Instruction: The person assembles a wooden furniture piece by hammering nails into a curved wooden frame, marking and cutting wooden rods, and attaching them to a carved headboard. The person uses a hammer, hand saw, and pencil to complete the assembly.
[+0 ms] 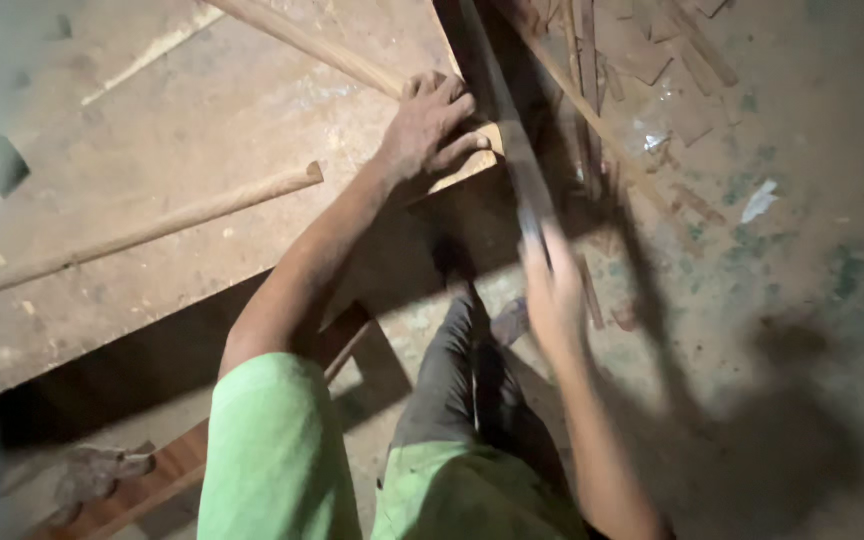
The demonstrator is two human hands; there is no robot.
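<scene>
A long round wooden pole (152,228) is seen lying across the dusty tabletop (202,120), its cut end pointing toward the corner. Beyond the tabletop's edge, the dirty floor (802,250) is strewn with wood offcuts and thin strips (652,60), and a crumpled piece of clear plastic (657,135) and a pale scrap (758,200) are found among them. At the lower left, a worn sandal-like object (92,475) is seen beside a reddish wooden board (167,470), though it is blurred.
</scene>
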